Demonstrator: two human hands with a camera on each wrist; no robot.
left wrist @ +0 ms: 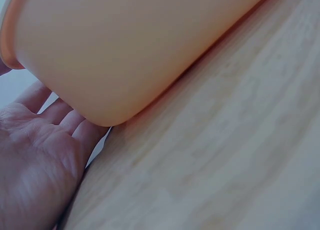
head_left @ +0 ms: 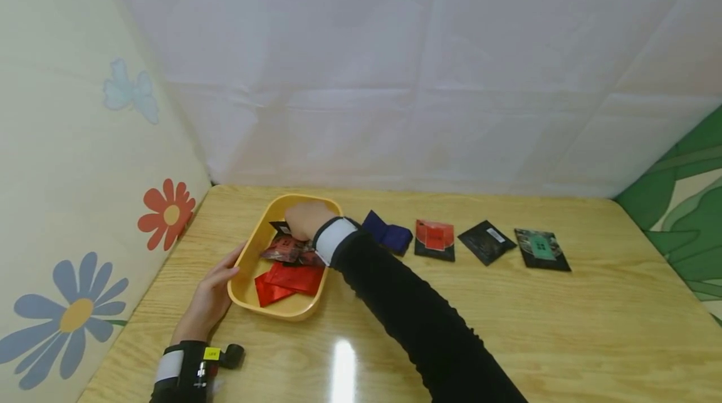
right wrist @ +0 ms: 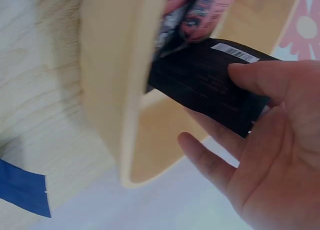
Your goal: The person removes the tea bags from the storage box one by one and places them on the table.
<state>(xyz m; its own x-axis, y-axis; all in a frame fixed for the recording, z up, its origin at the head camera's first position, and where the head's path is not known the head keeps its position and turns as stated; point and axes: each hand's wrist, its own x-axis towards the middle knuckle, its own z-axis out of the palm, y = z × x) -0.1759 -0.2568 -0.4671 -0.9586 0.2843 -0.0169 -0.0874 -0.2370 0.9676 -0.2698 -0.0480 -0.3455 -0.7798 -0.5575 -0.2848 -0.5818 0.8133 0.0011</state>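
Note:
My right hand (head_left: 306, 218) reaches into a yellow plastic bin (head_left: 242, 295). In the right wrist view, its thumb and fingers pinch a flat black packet (right wrist: 200, 82) with a white barcode label. Dark patterned packets (head_left: 284, 247) and shiny red packets (head_left: 296, 279) lie inside the bin, partly under my right wrist. My left hand (head_left: 209, 296) rests against the bin's left outer side. The left wrist view has its extended fingers (left wrist: 60, 112) touching the outer wall, their tips partly hidden behind it.
Right of the bin, a row lies on the wooden table (head_left: 507, 328): a folded dark blue packet (head_left: 395, 237), a red-and-black packet (head_left: 435, 240), a black packet (head_left: 485, 243) and a black-and-green packet (head_left: 541, 249). A white sheet (head_left: 423, 77) hangs behind; a flower-painted wall (head_left: 68, 158) stands left.

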